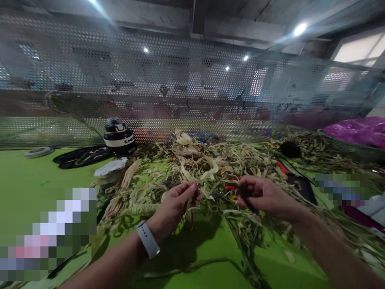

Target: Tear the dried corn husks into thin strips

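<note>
A wide heap of pale dried leaf strips (207, 164) lies across the green table (36, 180). My left hand (177, 202), with a white band on its wrist, is pinched on a few strips at the heap's near edge. My right hand (260, 194) is closed round a thin dark stalk-like piece that runs down and right from its fingers. Both hands hover just above the strips, about a hand's width apart. Something red-handled (230, 187) lies in the heap between them.
A black and cream jug (118, 137) and a black strap (81, 156) sit at the back left before a perforated metal screen (180, 88). A basin with purple plastic (357, 134) stands at the far right. A dark tray (300, 185) lies right of the heap.
</note>
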The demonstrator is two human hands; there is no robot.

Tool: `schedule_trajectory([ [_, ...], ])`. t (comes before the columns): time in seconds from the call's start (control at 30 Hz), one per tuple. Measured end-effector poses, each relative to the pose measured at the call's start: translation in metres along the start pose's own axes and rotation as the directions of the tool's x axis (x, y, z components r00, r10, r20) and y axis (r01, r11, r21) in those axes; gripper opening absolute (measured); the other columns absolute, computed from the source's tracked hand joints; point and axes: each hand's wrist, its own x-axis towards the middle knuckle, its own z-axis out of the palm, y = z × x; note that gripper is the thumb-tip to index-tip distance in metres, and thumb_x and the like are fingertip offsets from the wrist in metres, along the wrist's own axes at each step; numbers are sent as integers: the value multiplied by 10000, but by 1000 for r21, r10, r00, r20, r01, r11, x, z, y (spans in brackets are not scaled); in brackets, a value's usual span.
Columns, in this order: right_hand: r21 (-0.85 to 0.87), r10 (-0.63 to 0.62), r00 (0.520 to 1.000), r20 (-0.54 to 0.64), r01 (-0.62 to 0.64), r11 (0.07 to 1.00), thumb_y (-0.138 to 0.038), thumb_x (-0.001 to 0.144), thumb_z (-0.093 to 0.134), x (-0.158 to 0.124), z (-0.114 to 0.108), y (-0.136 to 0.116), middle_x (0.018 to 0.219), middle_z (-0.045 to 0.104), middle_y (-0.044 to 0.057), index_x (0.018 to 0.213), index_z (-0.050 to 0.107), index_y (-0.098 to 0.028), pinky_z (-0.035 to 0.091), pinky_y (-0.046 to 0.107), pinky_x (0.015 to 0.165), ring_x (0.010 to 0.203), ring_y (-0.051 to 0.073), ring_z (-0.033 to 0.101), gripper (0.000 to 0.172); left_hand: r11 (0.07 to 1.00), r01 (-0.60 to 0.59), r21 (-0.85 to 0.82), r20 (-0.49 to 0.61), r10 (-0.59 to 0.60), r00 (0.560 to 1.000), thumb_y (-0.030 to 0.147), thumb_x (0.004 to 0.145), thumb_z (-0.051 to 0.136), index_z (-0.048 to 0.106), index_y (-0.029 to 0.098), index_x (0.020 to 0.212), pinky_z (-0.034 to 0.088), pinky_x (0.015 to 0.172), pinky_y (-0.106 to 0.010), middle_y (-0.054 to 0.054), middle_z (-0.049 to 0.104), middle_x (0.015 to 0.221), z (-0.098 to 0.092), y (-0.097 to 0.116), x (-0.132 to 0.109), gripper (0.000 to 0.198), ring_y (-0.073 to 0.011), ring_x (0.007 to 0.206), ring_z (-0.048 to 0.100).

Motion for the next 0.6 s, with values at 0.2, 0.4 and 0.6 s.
schedule_trajectory([
  [0.2, -400, -101, 992, -71, 64, 914, -299, 649, 705, 4, 30, 5, 535, 455, -62, 695, 500, -180, 271, 193, 435, 493, 77, 377, 241, 993, -61, -99, -120, 49, 992, 312, 598, 766, 622, 166, 785, 446, 570, -144, 23, 641, 694, 1, 2, 2, 277, -67, 617, 584],
  [0.4, -468, -140, 990, -34, 108, 877, -309, 668, 675, 5, 36, 11, 553, 447, -62, 702, 460, -198, 286, 196, 450, 505, 87, 369, 245, 983, -160, -88, -126, 148, 981, 320, 652, 731, 625, 170, 809, 430, 536, -138, 23, 624, 697, 0, -2, 3, 241, -67, 621, 567],
  [0.6, -544, -158, 983, -90, 84, 835, -312, 680, 649, 7, 39, 18, 533, 427, -64, 705, 433, -210, 263, 205, 452, 500, 96, 354, 241, 977, -194, -90, -122, 183, 976, 325, 684, 705, 637, 178, 827, 422, 581, -147, 24, 617, 729, 0, -2, 2, 216, -69, 661, 557],
])
